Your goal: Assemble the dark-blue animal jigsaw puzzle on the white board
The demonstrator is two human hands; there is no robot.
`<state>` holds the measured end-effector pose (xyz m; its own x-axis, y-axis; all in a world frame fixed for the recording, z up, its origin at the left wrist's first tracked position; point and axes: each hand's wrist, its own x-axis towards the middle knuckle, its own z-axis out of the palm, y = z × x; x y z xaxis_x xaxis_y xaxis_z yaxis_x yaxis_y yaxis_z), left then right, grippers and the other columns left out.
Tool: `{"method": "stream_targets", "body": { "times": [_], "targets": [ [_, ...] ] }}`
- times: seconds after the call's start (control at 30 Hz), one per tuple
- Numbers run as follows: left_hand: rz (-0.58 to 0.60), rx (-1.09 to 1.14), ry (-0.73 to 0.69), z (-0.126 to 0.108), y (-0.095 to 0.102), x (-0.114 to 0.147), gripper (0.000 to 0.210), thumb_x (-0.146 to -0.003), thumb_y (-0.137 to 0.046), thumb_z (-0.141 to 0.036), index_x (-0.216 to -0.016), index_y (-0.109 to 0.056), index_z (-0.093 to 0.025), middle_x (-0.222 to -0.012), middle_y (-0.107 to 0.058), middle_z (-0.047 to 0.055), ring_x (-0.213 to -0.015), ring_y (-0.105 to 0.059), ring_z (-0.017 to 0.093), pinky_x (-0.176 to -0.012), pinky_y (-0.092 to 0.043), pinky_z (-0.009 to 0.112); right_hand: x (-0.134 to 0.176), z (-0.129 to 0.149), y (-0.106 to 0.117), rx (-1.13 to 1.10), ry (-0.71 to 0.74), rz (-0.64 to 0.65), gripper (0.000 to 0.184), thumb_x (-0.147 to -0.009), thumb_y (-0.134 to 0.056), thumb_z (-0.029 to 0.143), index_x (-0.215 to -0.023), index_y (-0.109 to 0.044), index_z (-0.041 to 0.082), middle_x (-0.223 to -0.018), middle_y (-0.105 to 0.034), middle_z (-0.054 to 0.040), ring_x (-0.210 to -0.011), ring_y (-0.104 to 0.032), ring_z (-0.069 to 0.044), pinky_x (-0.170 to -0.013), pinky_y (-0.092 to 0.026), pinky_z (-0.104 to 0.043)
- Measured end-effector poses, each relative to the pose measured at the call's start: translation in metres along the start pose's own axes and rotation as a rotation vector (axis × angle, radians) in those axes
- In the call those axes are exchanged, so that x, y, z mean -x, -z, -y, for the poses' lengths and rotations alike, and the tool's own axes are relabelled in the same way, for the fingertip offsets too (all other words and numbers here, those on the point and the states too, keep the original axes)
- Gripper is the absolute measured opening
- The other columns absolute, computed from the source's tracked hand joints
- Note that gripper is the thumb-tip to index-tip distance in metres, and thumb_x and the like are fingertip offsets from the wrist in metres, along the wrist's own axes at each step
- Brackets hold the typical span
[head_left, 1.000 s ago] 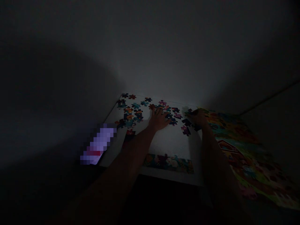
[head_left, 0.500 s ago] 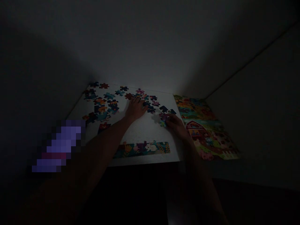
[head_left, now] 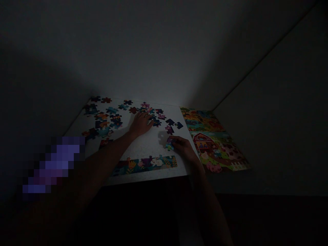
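Noting right hand (head_left: 183, 147), pinching puzzle piece (head_left: 169, 144) below frame centre, now nearer joined strip (head_left: 156, 162) | left hand (head_left: 140, 124) spread at loose pieces (head_left: 161, 117) | we find held piece separated

Pixelated purple panel (head_left: 61, 159) at left, red-barn farm picture (head_left: 220, 153) at right, dim grey wall (head_left: 143, 58) behind

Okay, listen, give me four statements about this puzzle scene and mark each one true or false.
1. The right hand holds a puzzle piece. True.
2. The left hand is clenched in a fist. False: it is palm down, fingers extended by the loose pieces.
3. A strip of joined pieces lies toward the near edge of the white surface. True.
4. The barn picture is left of the white surface. False: it is to the right.
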<state>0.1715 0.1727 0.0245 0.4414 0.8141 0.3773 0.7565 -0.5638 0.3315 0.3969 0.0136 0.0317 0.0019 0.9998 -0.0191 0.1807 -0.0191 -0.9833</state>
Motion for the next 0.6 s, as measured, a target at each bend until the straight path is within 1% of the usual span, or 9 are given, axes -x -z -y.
{"method": "stream_targets", "body": {
  "times": [0.13, 0.2, 0.23, 0.33, 0.37, 0.43, 0.47, 0.53, 0.6],
  "targets": [
    [-0.024, 0.068, -0.033, -0.001, 0.011, -0.007, 0.032, -0.092, -0.049, -0.029, -0.116, -0.065, -0.016, -0.135, -0.058, 0.012, -0.127, -0.049, 0.026, -0.112, -0.032, 0.043, 0.002, -0.002, -0.001, 0.015, 0.024, 0.003, 0.035, -0.08, -0.067, 0.037, -0.111, -0.072, 0.022, -0.097, -0.07, -0.0023, -0.081, -0.06, -0.016, -0.074, -0.045, -0.029],
    [-0.024, 0.136, -0.059, -0.01, 0.023, -0.003, 0.028, -0.092, -0.049, -0.025, -0.111, -0.066, -0.016, -0.129, -0.061, 0.012, -0.122, -0.053, 0.025, -0.107, -0.037, 0.042, 0.002, -0.002, -0.001, 0.023, 0.037, -0.002, 0.035, -0.082, -0.065, 0.038, -0.112, -0.071, 0.021, -0.1, -0.07, -0.0032, -0.085, -0.06, -0.017, -0.077, -0.046, -0.03],
    [-0.005, 0.179, -0.078, -0.019, 0.029, 0.003, 0.026, -0.093, -0.046, -0.024, -0.109, -0.066, -0.016, -0.121, -0.064, 0.011, -0.116, -0.057, 0.023, -0.103, -0.042, 0.04, 0.002, -0.001, -0.001, 0.027, 0.042, -0.008, 0.035, -0.083, -0.064, 0.039, -0.112, -0.071, 0.021, -0.101, -0.07, -0.0035, -0.086, -0.061, -0.017, -0.079, -0.046, -0.03],
    [0.088, 0.261, -0.112, -0.061, 0.044, 0.045, 0.022, -0.094, -0.044, -0.023, -0.091, -0.065, -0.017, -0.093, -0.066, 0.006, -0.09, -0.063, 0.02, -0.084, -0.05, 0.035, 0.005, 0.002, -0.002, 0.052, 0.049, -0.031, 0.033, -0.084, -0.063, 0.041, -0.11, -0.072, 0.022, -0.102, -0.071, -0.0039, -0.09, -0.061, -0.019, -0.083, -0.046, -0.032],
    [0.143, 0.275, -0.181, -0.079, 0.047, 0.064, 0.021, -0.094, -0.045, -0.023, -0.087, -0.065, -0.017, -0.088, -0.065, 0.005, -0.085, -0.062, 0.019, -0.081, -0.05, 0.034, 0.007, 0.003, -0.003, 0.064, 0.051, -0.038, 0.032, -0.084, -0.064, 0.041, -0.109, -0.072, 0.022, -0.102, -0.071, -0.004, -0.092, -0.062, -0.019, -0.084, -0.046, -0.033],
    [0.171, 0.232, -0.306, -0.115, 0.047, 0.105, 0.02, -0.094, -0.046, -0.022, -0.083, -0.063, -0.018, -0.084, -0.065, 0.005, -0.084, -0.061, 0.02, -0.08, -0.05, 0.035, 0.012, 0.005, -0.003, 0.083, 0.053, -0.053, 0.031, -0.084, -0.065, 0.042, -0.107, -0.072, 0.023, -0.103, -0.071, -0.004, -0.095, -0.062, -0.02, -0.087, -0.047, -0.034],
    [0.151, 0.203, -0.339, -0.13, 0.045, 0.123, 0.018, -0.093, -0.048, -0.023, -0.086, -0.064, -0.018, -0.087, -0.065, 0.006, -0.085, -0.06, 0.021, -0.08, -0.049, 0.036, 0.014, 0.006, -0.003, 0.092, 0.051, -0.057, 0.031, -0.084, -0.065, 0.042, -0.107, -0.072, 0.023, -0.104, -0.071, -0.0039, -0.096, -0.063, -0.02, -0.088, -0.047, -0.034],
    [0.065, 0.171, -0.344, -0.153, 0.036, 0.15, 0.017, -0.092, -0.05, -0.024, -0.097, -0.064, -0.017, -0.097, -0.066, 0.008, -0.09, -0.06, 0.023, -0.082, -0.049, 0.038, 0.019, 0.007, -0.003, 0.108, 0.04, -0.071, 0.031, -0.085, -0.065, 0.043, -0.107, -0.072, 0.023, -0.104, -0.072, -0.004, -0.095, -0.063, -0.02, -0.087, -0.048, -0.034],
    [-0.018, 0.157, -0.327, -0.164, 0.025, 0.164, 0.023, -0.093, -0.049, -0.025, -0.107, -0.063, -0.015, -0.106, -0.066, 0.01, -0.095, -0.059, 0.025, -0.086, -0.047, 0.04, 0.022, 0.008, -0.003, 0.125, 0.023, -0.082, 0.031, -0.085, -0.065, 0.043, -0.107, -0.072, 0.023, -0.103, -0.072, -0.0041, -0.094, -0.063, -0.02, -0.084, -0.048, -0.033]
  ]
}}
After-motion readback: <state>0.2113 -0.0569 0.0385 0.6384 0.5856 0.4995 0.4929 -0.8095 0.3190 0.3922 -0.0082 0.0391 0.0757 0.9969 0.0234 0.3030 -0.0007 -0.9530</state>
